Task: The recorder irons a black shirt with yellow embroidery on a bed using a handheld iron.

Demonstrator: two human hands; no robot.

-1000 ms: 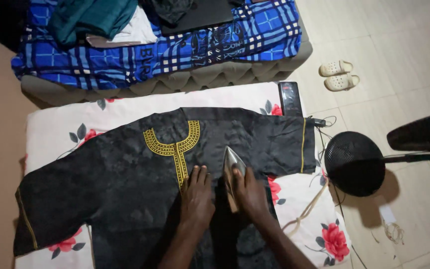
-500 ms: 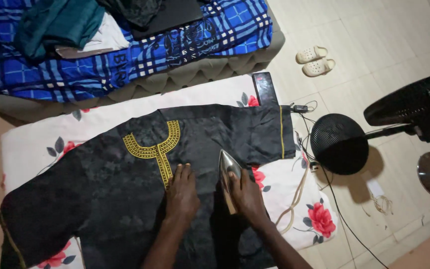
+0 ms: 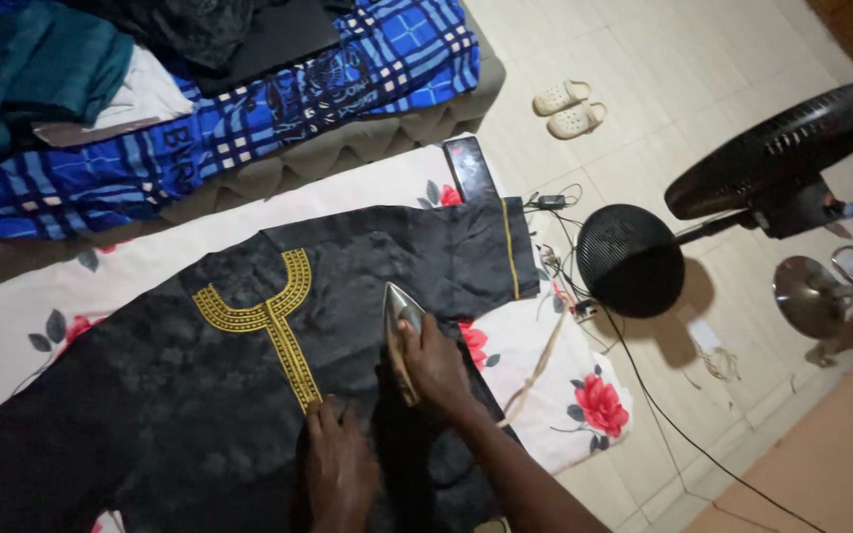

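A black shirt with gold embroidery at the neck lies spread flat on a white sheet with red flowers. My right hand grips the handle of a metal iron, whose tip points away from me on the shirt's chest near the right sleeve. My left hand rests flat on the cloth just below the embroidered placket, fingers together, pressing the fabric. The iron's pale cord trails off to the right over the sheet.
A mattress with a blue checked cover and piled clothes lies beyond the sheet. A standing fan and its round black base stand on the tiled floor at right, with cables, a black power strip and white sandals.
My view has swung right and tilted, so everything shifted left. My left hand has slid back toward me along the placket. The iron stays on the shirt's chest under my right hand.
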